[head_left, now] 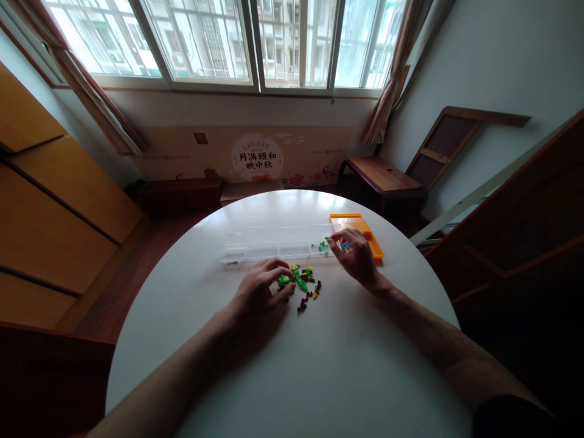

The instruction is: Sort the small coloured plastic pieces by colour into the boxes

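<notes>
My left hand [263, 285] rests at the left side of a loose pile of small building bricks [301, 281], green, brown and yellow. Its fingers curve over the nearest bricks with thumb and forefinger apart. My right hand [356, 254] is above the right end of a clear compartment box [262, 250], thumb and forefinger pinched together. A small green brick [327, 238] shows at those fingertips. Beneath it, several green bricks [322, 246] lie in the box's right compartment. Blue bricks [345, 247] show partly behind my right hand.
An orange tray [378, 248] lies beyond my right hand. Everything stands on a round white table [292, 377]. Past its far edge are a wooden stool or small table [381, 173], a printed cardboard panel [182, 152] and a window.
</notes>
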The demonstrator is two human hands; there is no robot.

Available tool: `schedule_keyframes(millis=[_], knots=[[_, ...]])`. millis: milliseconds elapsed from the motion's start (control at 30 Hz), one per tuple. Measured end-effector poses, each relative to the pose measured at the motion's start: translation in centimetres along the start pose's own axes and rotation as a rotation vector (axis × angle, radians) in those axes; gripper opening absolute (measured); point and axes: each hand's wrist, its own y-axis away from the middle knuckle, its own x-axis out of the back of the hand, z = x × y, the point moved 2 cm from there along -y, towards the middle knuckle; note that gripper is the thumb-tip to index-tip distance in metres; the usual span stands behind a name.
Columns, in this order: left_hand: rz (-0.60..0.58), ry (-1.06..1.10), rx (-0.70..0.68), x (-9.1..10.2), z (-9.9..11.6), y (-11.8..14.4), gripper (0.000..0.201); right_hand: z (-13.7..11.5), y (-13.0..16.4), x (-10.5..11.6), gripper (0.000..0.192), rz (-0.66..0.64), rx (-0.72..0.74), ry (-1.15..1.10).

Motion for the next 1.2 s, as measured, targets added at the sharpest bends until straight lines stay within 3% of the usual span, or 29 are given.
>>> schedule_keyframes(millis=[67, 167, 367, 500, 733, 1033, 1200], knots=[[-0.022, -0.028, -0.012, 0.2, 0.1, 0.1, 0.01, 1.1, -0.2, 0.2, 0.012, -0.003, -0.058, 0.053], [-0.05, -0.057, -0.018, 0.4, 0.0, 0.2, 0.012, 1.1, -0.1, 0.0, 0.009, -0.085, -0.028, 0.004], [-0.073, -0.077, -0.015, 0.5, -0.3, 0.0, 0.015, -3.0, 1.0, -0.9, 0.011, -0.393, 0.335, -0.195], [-0.068, -0.083, 0.009, 0.2, -0.5, -0.1, 0.012, -4.6, 1.4, -1.0, 0.024, -0.475, 0.503, -0.169], [-0.046, -0.09, -0.03, -0.1, -1.0, 0.1, 0.009, -4.6, 1.5, -0.9, 0.039, -0.541, 0.566, -0.172], [-0.055, -0.071, -0.06, 0.1, -0.6, -0.1, 0.007, -4.7, 1.2, -0.7, 0.012, -0.575, 0.554, -0.188], [-0.059, -0.073, -0.083, 0.2, -0.3, -0.2, 0.01, -4.4, 1.3, -0.9, 0.018, -0.588, 0.553, -0.205]])
